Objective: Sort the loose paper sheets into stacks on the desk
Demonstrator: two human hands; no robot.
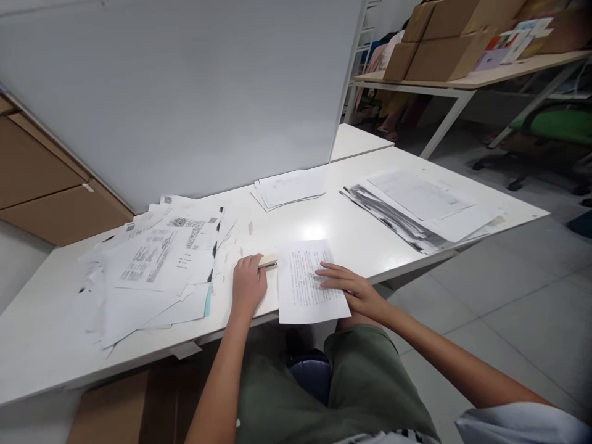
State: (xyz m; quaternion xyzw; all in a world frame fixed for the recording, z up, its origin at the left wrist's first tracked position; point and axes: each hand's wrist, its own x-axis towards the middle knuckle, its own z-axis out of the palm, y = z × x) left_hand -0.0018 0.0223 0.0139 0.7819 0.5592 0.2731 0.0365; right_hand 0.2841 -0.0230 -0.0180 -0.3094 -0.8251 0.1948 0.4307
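A printed sheet of paper (308, 296) lies at the table's front edge, its lower part jutting past the edge. Fingers of my right hand (356, 291) rest spread across its right side, while the thumb seems hidden beneath the paper; the hand grips the sheet's right edge. To the left of the sheet, my left hand (250, 283) is closed around a small cream stapler (267, 262), whose front end points at the sheet's left edge. Whether the sheet is one page or several cannot be made out.
An untidy pile of printed papers (157, 296) spreads over the left of the white table (393, 262). A smaller paper stack (289, 188) lies by the grey partition (198, 92). Another stack (425, 203) sits at the right. Cardboard boxes (444, 52) stand on a table behind.
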